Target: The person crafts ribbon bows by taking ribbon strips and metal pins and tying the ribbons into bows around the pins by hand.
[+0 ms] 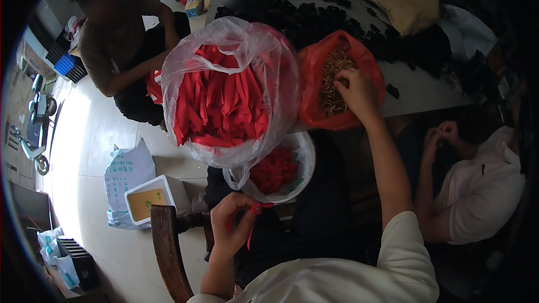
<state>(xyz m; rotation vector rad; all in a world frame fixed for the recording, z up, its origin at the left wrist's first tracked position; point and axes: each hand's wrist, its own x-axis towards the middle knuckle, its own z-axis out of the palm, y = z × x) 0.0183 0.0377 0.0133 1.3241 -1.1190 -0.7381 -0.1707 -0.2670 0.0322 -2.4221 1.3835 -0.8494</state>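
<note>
My left hand (231,221) is closed in a pinch on a red ribbon (257,208); its folded end sticks out to the right and a tail hangs down. My right hand (355,91) reaches into an orange-red plastic bag (312,101), fingertips pinched together at the pile of small gold wire pieces (336,66). Whether a piece is between those fingers is hidden. Left of that bag, a clear plastic bag (281,73) holds many loose red ribbon strips (222,101). Below it, a white bucket (307,163) contains small tied-looking red ribbon pieces (273,171).
Many black pieces (314,19) cover the grey table (418,87), along with a tan sack (407,3). One person (123,39) sits at the upper left, another (477,191) at the right. A wooden chair back (168,252) and white foam box (174,191) are at left.
</note>
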